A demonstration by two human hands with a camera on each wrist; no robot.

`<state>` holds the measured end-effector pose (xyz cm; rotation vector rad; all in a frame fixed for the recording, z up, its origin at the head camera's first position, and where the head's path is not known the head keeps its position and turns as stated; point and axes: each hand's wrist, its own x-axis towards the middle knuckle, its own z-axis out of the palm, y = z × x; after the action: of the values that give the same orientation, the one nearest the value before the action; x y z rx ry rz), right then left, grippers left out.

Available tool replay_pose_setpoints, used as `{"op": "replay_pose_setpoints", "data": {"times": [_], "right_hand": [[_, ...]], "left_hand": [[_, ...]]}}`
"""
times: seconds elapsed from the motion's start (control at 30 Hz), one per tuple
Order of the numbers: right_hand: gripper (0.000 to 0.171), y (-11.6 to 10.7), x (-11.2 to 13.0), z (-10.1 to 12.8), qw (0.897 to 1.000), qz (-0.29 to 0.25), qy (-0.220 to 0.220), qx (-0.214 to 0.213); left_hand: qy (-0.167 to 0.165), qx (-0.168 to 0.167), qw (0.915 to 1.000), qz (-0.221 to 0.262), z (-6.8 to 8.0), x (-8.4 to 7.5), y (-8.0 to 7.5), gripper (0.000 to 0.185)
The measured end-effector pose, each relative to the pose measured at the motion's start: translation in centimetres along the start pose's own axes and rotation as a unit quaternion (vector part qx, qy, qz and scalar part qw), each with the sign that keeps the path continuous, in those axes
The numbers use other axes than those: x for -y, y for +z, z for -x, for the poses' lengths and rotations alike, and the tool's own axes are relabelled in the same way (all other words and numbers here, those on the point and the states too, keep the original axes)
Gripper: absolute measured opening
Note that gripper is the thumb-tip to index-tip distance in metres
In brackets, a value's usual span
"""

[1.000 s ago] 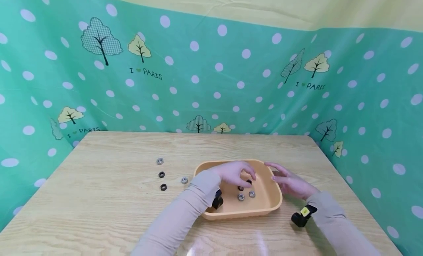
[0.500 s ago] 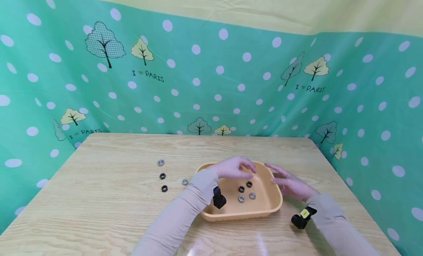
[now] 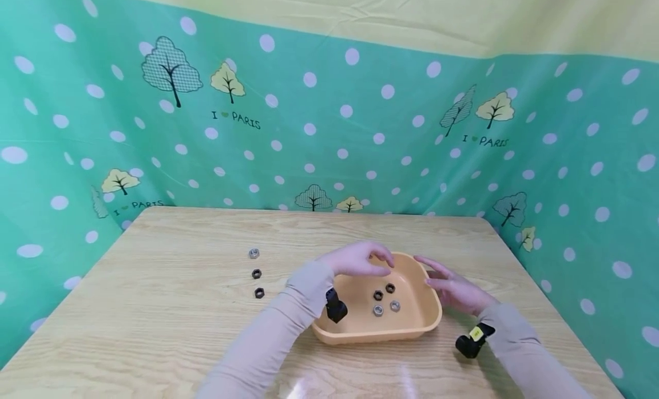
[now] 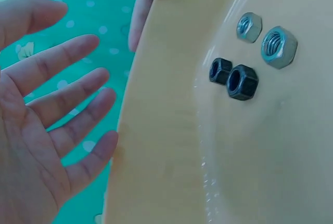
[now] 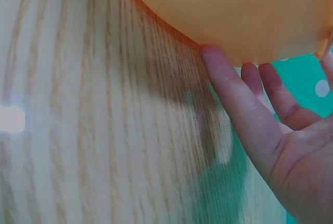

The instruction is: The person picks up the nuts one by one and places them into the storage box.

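Observation:
An orange tray [image 3: 373,334] sits on the wooden table and holds two black nuts [image 3: 384,291] and two silver nuts [image 3: 386,308]. My left hand [image 3: 378,259] hovers over the tray's far left rim, fingers spread and holding nothing. In the left wrist view its palm [image 4: 36,130] is bare beside the tray wall [image 4: 166,104], with the black nuts [image 4: 234,78] and silver nuts [image 4: 268,39] inside. My right hand [image 3: 432,276] rests open against the tray's right side; its fingers [image 5: 234,99] touch the tray's outer wall [image 5: 234,10].
A silver nut [image 3: 254,253] and two black nuts [image 3: 258,283] lie loose on the table left of the tray. A green dotted cloth [image 3: 329,130] walls in the table's back and sides. Black wrist cameras sit on both forearms.
My left hand has risen out of the tray, away from the nuts, and now hovers over the far rim. The right hand has stayed at the tray's side.

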<state>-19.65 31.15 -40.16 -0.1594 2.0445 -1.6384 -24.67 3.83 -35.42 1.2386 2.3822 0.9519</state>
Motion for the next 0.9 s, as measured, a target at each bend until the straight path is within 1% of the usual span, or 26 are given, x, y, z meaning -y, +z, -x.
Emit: {"op": "replay_pose_setpoints", "data": {"times": [0.23, 0.37, 0.5, 0.6, 0.67, 0.9], "right_hand": [[0.069, -0.1, -0.1, 0.1, 1.000, -0.006, -0.009, 0.011], [0.068, -0.2, -0.2, 0.0, 1.000, -0.010, -0.012, 0.014], [0.069, -0.2, -0.3, 0.0, 1.000, -0.009, -0.015, 0.012], [0.069, -0.1, -0.4, 0.0, 1.000, -0.010, -0.018, 0.011], [0.070, -0.1, -0.4, 0.0, 1.000, -0.013, -0.019, 0.012], [0.070, -0.2, -0.4, 0.0, 1.000, -0.015, -0.019, 0.012]], "left_hand": [[-0.016, 0.024, 0.9993, -0.025, 1.1, -0.4, -0.8, 0.027], [-0.012, 0.031, 0.9989, -0.033, 1.6, -0.2, -0.9, 0.028], [-0.016, 0.023, 0.9991, -0.033, 2.4, -0.1, -1.1, 0.028], [-0.032, 0.012, 0.9988, -0.035, 3.1, -0.2, -1.4, 0.028], [-0.036, 0.004, 0.9987, -0.037, 3.6, -0.2, -1.6, 0.028], [-0.046, -0.009, 0.9978, -0.047, 5.7, -0.2, -2.1, 0.038]]}}
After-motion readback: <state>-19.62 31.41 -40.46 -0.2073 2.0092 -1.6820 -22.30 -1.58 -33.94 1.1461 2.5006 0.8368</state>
